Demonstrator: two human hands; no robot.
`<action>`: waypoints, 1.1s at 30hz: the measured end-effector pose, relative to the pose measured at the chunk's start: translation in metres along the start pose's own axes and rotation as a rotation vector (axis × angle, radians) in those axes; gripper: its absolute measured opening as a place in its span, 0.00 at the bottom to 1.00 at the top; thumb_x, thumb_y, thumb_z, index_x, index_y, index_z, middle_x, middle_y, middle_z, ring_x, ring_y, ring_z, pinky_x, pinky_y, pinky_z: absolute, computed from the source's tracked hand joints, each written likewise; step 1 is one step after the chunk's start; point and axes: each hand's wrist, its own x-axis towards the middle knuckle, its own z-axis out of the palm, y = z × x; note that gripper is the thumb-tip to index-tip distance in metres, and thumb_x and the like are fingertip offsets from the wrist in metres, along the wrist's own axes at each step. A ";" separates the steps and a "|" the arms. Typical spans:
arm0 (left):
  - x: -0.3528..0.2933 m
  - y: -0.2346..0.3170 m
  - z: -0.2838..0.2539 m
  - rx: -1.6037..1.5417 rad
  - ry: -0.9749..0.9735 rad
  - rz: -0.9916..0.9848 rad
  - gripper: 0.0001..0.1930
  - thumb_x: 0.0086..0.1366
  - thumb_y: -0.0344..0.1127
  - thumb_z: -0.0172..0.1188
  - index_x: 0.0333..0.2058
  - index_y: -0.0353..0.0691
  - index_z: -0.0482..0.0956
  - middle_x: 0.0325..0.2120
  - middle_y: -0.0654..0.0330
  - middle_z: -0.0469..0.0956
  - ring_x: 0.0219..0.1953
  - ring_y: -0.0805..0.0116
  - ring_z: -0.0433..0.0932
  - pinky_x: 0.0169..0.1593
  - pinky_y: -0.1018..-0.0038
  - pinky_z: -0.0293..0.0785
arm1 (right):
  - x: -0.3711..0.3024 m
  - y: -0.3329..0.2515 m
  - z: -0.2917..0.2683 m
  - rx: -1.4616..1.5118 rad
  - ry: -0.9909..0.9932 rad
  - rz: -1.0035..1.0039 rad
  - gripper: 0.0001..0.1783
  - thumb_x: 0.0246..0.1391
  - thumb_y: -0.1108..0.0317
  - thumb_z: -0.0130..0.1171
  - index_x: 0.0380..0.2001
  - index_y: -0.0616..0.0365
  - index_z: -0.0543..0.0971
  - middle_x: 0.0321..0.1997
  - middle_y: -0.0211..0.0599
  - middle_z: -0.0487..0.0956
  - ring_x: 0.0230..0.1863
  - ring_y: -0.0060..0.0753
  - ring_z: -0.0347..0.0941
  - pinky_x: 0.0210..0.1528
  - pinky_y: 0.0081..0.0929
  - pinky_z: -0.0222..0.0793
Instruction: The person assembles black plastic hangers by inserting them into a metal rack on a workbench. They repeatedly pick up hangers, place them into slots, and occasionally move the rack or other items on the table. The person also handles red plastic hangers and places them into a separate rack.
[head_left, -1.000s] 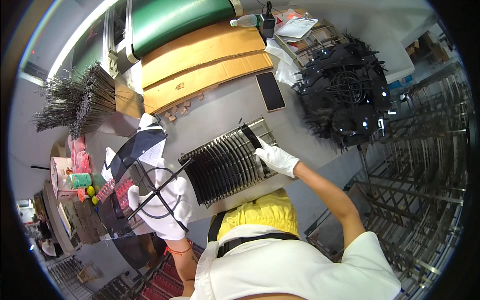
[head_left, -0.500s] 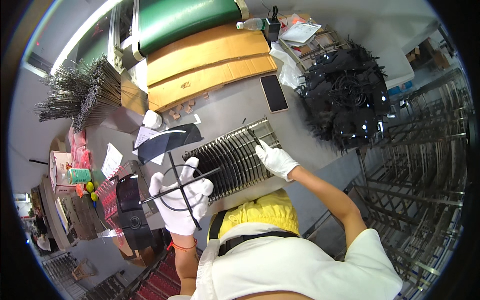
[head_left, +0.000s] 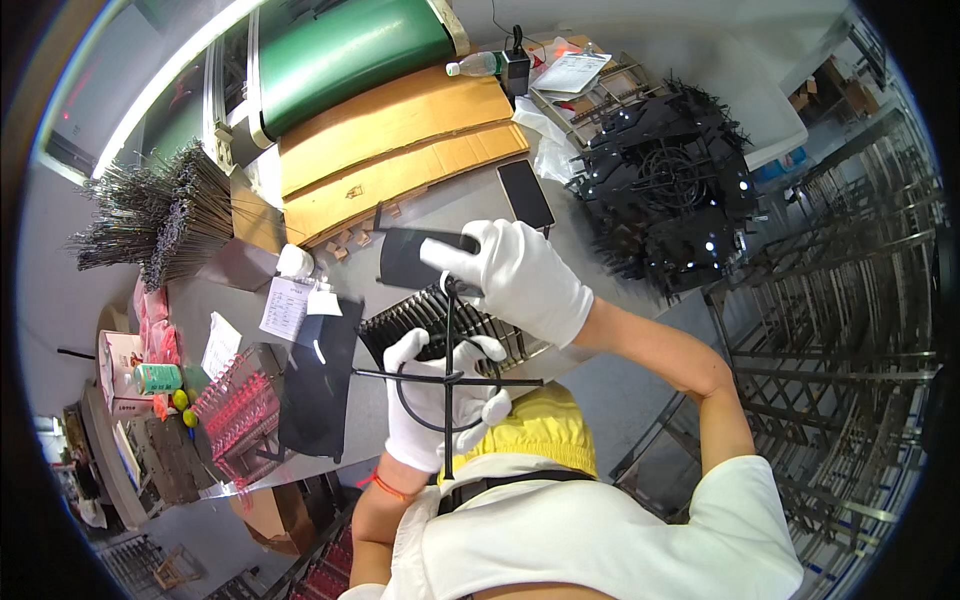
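Note:
My left hand [head_left: 430, 425], in a white glove, holds a black wire frame [head_left: 449, 415] of crossed rods with a ring. The fingers curl partly round the frame from behind. My right hand [head_left: 525, 280], also gloved, grips a black curved panel [head_left: 405, 258] just above the frame's upper end, where its fingertips are partly hidden. Beneath both hands lies a metal rack [head_left: 515, 345] with a row of thin black curved pieces. Another black panel [head_left: 322, 385] lies to the left of my left hand, by the table edge.
Cardboard sheets [head_left: 400, 130] lie at the back before a green conveyor belt [head_left: 350, 60]. A phone [head_left: 525, 193] and a heap of black parts [head_left: 665, 185] are to the right. Bundled wire rods [head_left: 165, 215], a paper sheet [head_left: 287, 306] and a pink-red rack [head_left: 235, 405] are left.
My right hand has left the rack's right end, moved left and now holds a black panel. My left hand has shifted right with the wire frame, which is more upright. The loose panels' positions differ.

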 end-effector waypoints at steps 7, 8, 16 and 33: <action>-0.068 0.023 0.000 -0.456 -0.441 0.347 0.16 0.73 0.48 0.40 0.39 0.41 0.66 0.13 0.56 0.70 0.07 0.69 0.68 0.09 0.74 0.65 | -0.062 0.061 0.038 0.473 -0.017 0.549 0.39 0.54 0.64 0.62 0.69 0.45 0.61 0.31 0.35 0.75 0.30 0.30 0.75 0.35 0.28 0.74; -0.068 0.029 0.007 -0.294 -0.495 0.477 0.22 0.73 0.54 0.38 0.43 0.38 0.67 0.14 0.57 0.71 0.06 0.71 0.65 0.10 0.75 0.65 | -0.072 0.058 0.050 0.843 -0.051 0.824 0.39 0.56 0.61 0.60 0.69 0.49 0.59 0.31 0.34 0.75 0.30 0.30 0.75 0.35 0.27 0.74; -0.055 0.023 -0.018 -0.416 -0.449 0.440 0.34 0.71 0.58 0.41 0.62 0.35 0.62 0.23 0.45 0.75 0.07 0.70 0.69 0.12 0.80 0.67 | -0.063 0.061 0.116 1.428 -0.458 0.980 0.40 0.58 0.67 0.59 0.70 0.62 0.55 0.50 0.32 0.74 0.47 0.22 0.69 0.54 0.21 0.66; -0.062 0.022 -0.038 -0.471 -0.318 0.684 0.28 0.75 0.47 0.42 0.61 0.27 0.58 0.24 0.51 0.70 0.06 0.77 0.64 0.09 0.85 0.65 | -0.096 0.047 0.055 0.896 -0.673 0.874 0.36 0.69 0.42 0.34 0.69 0.59 0.57 0.30 0.42 0.82 0.36 0.46 0.79 0.47 0.40 0.71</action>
